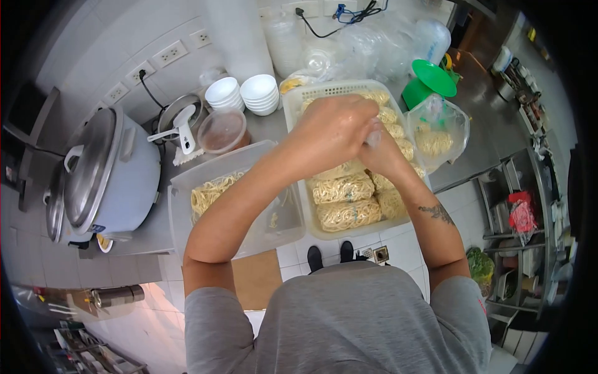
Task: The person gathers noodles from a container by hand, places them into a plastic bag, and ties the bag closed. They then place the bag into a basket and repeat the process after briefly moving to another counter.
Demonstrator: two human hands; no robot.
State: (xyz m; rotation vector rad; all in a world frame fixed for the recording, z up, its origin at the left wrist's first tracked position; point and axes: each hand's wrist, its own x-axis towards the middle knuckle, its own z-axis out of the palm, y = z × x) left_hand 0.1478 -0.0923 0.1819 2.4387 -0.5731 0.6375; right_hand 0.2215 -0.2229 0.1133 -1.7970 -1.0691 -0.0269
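Above a white basket (293, 115) of bagged noodle bundles (349, 214), my left hand (339, 128) and my right hand (387, 146) meet with fingers closed. A bit of clear plastic (374, 138) shows between them, and both hands seem to grip it. What hangs below it is hidden. Left of the basket, a clear plastic tub (184, 181) holds loose yellow noodles (208, 193), partly behind my left forearm. A clear bag with noodles (434, 142) lies at the basket's right side.
A large rice cooker (124, 168) stands at the left. Behind the tub are a lidded reddish container (222, 131), stacked white bowls (260, 93) and a metal pot with a white scoop (185, 129). A green scale (430, 81) and plastic bags (367, 50) are at the back.
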